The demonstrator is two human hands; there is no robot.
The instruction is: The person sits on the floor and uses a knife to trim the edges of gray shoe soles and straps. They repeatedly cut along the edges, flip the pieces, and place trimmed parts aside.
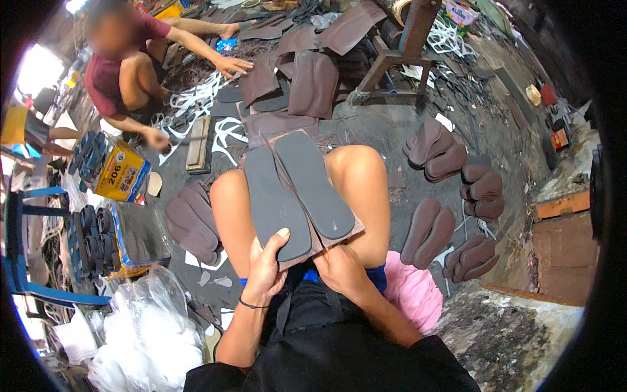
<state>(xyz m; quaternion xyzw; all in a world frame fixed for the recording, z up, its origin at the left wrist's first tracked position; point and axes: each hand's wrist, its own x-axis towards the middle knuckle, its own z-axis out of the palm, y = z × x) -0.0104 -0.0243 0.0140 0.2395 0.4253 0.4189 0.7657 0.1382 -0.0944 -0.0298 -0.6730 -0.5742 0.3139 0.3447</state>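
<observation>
A pair of grey sandal soles (273, 202) lies side by side on a brown rubber sheet (353, 230), held over my knees. A dark slit runs between the two soles. My left hand (266, 264) grips the sheet's lower left, thumb on top of the left sole and fingers underneath. My right hand (341, 268) is closed at the sheet's lower edge, beneath the gap between the soles. Its fingers are largely hidden, and what it holds cannot be made out.
Brown soles (428, 232) lie in several stacks on the right floor, with another stack (192, 222) left of my knee. Brown sheets (313, 85) are piled ahead beside a metal stand (392, 72). A co-worker (124, 72) squats far left among white straps (196, 95). Plastic bags (147, 326) lie near left.
</observation>
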